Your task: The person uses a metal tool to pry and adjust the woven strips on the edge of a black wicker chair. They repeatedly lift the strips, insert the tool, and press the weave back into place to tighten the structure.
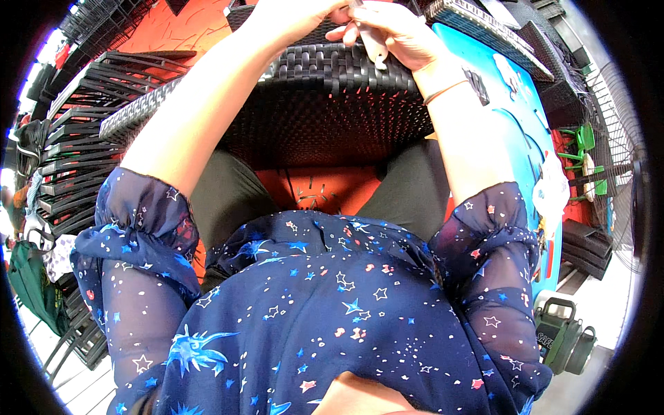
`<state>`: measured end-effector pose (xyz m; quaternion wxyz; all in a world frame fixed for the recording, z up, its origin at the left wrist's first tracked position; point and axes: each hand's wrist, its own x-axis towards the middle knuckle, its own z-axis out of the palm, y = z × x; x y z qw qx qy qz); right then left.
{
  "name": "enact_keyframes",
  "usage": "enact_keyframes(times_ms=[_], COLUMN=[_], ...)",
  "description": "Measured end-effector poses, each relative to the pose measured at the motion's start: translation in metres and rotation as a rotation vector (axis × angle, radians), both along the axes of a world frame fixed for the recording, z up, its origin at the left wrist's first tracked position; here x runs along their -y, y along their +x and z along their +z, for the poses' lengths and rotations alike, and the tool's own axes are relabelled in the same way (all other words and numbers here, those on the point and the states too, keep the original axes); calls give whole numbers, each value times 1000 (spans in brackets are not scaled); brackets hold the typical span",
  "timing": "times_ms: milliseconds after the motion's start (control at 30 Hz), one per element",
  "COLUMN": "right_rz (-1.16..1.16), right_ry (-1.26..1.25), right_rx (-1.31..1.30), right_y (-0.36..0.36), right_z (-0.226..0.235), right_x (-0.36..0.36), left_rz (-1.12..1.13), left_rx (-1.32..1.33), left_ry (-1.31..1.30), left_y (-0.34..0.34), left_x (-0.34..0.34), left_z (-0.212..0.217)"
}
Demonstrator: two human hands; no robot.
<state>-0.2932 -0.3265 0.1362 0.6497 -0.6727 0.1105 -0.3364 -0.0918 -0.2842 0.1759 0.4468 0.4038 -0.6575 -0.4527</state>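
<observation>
Both of my hands meet at the top edge of the view, above a black woven rattan piece [311,72] that stands in front of my knees. My right hand [408,31] is closed round a pale, slim tool handle [374,47] with a rounded lower end; its kind is not clear. Close beside it, my left hand [297,15] has its fingers bent together near the tool's upper end. The picture's edge cuts off part of that hand, so what it pinches is hidden. The woven piece curves down toward my lap.
A blue tabletop [515,131] at my right carries small items and a white crumpled thing [551,183]. Stacked black frames [83,138] fill the left side. A dark green flask [564,335] stands at lower right, and a large fan [622,159] is at the far right. The floor [315,190] is red.
</observation>
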Motion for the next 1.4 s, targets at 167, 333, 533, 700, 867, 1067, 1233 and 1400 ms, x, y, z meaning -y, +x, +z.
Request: enact_keyframes(times_ms=[167,333,533,700,867,1067,1233,1400], right_rz=[-101,-254,-633,-779,-789,-806,-800,-823], right_ry=[252,179,-180,-431,-428,-506,-520,-527], right_rx=[72,59,-13,-637,-783,-777,-792,-795], right_y=[-4,0,-55,-81,-72,-73,-67,-62], right_z=[5,15,40,8,-7,-4,-8,-7], right_x=[-6,-13,-101,-195,-222,-215,-211,-211], left_rz=[-436,-285,-265,-476,-471,-471,-463,-449], left_rx=[-79,437,528,762,689,639,650,666], left_ry=[-11,350,52,-115,-19,37,31,15], left_y=[5,12,12,18,23,22,20,21], left_x=[32,37,30,42,37,29,23,19], left_z=[-13,-22,-26,-23,-27,-25,-20,-17])
